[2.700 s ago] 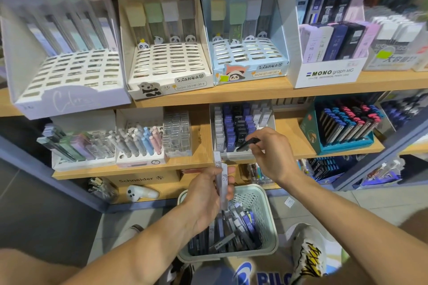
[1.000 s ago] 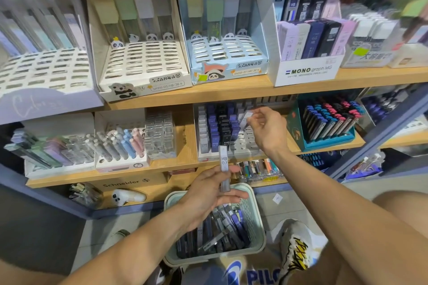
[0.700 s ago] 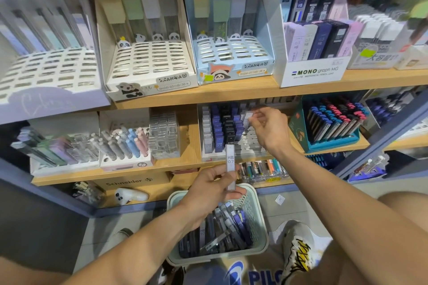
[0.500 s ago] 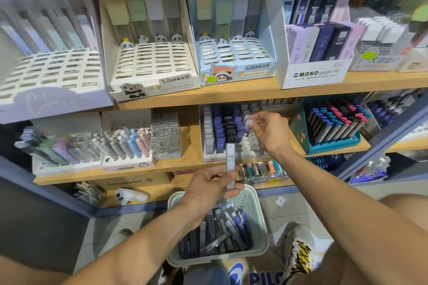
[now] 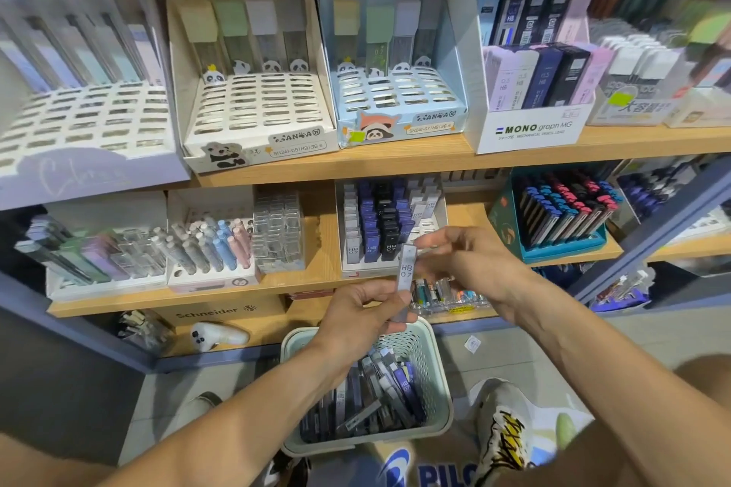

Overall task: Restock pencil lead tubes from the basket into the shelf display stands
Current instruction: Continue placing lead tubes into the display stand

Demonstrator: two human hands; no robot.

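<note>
My left hand grips a grey lead tube marked HB 07, upright above the pale green basket. Several more grey, black and purple tubes lie in that basket. My right hand hovers just right of the tube's top, fingers loosely spread and holding nothing I can see. Behind both hands stands the white display stand on the middle shelf, with rows of grey, purple and black tubes and free slots at its right side.
A teal stand of dark tubes sits right of the white stand. Clear cases and pastel tube stands are to the left. Panda-printed stands and a MONO box fill the upper shelf. A shoe is beside the basket.
My right hand left a grey tube in the white stand and came back down toward the tube in my left hand. My left hand raised its tube slightly.
</note>
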